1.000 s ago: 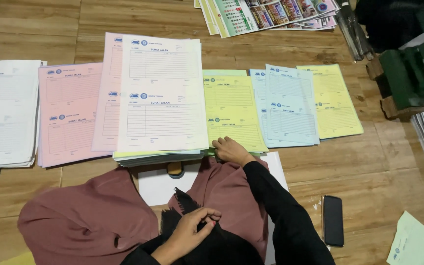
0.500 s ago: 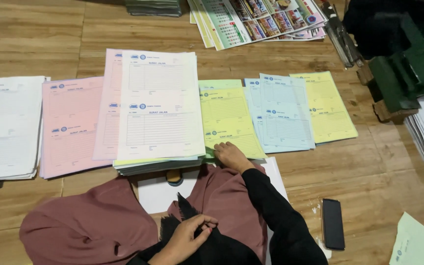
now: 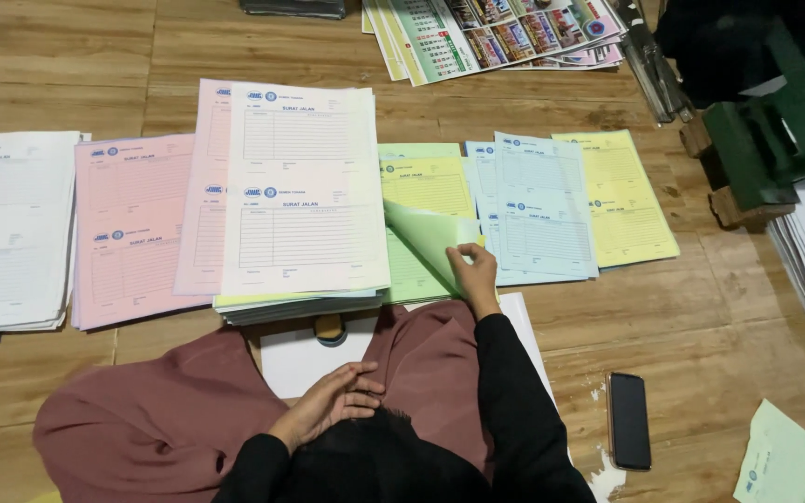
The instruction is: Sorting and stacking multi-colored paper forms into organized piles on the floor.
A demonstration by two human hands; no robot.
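1. Seated on a wooden floor [image 3: 719, 307], a person lifts the corner of a light green sheet [image 3: 426, 233] with the right hand [image 3: 473, 272], fingertips pinching its curled edge.
2. That sheet tops a green pile [image 3: 421, 182] lying between the tall collated stack [image 3: 302, 196] of white forms and the blue pile [image 3: 538, 210].
3. Meanwhile the left hand [image 3: 333, 402] rests flat and loose on the maroon cloth [image 3: 170, 419] over the lap, grasping nothing.
4. Further piles flank the row: white [image 3: 6, 228] and pink [image 3: 128, 228] at left, yellow [image 3: 626, 191] at right.
5. Nearby, a dark phone [image 3: 629, 419] lies on the boards, well apart from the hands; colourful printed sheets [image 3: 496, 33] fan out along the top, and a green machine [image 3: 766, 140] stands at upper right.
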